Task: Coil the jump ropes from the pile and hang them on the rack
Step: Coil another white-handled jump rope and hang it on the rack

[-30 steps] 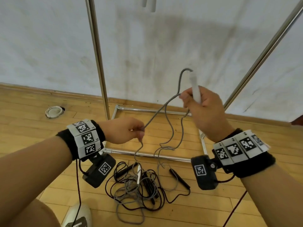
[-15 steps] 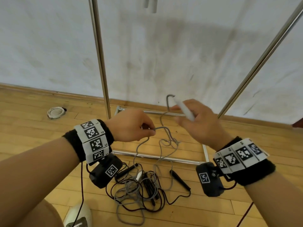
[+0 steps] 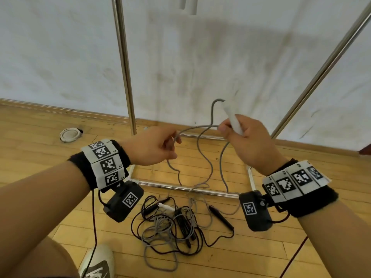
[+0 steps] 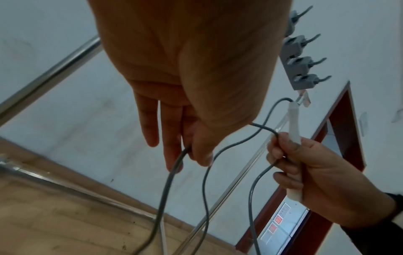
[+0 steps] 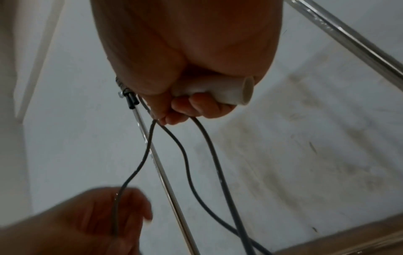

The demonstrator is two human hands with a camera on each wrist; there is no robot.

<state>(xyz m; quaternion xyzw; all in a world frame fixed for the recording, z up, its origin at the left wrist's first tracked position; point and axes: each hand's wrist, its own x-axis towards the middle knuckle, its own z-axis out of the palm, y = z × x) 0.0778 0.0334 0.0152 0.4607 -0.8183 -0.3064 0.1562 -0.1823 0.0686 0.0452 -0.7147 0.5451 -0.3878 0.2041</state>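
Note:
My right hand (image 3: pixel 239 135) grips the white handle (image 3: pixel 232 121) of a grey jump rope (image 3: pixel 208 163) and pinches a loop of its cord against the handle (image 4: pixel 293 127). My left hand (image 3: pixel 160 145) pinches the same grey cord (image 4: pixel 172 174) between thumb and fingers, a short way left of the right hand. From both hands the cord (image 5: pixel 187 165) hangs in loops down to a tangled pile of grey and black ropes (image 3: pixel 176 223) on the floor. The metal rack (image 3: pixel 124 77) stands behind the hands; its row of grey hooks (image 4: pixel 303 57) shows in the left wrist view.
The rack's base frame (image 3: pixel 188 188) lies on the wooden floor just beyond the pile. A slanted rack pole (image 3: pixel 321 71) rises at the right. A round white object (image 3: pixel 70 134) lies at the left by the wall. My shoe (image 3: pixel 96 263) is near the bottom edge.
My right hand dropped toward the left hand, then rose slightly with the handle. A new loop of cord now sits pinched at the handle, and my left hand has slid along the cord.

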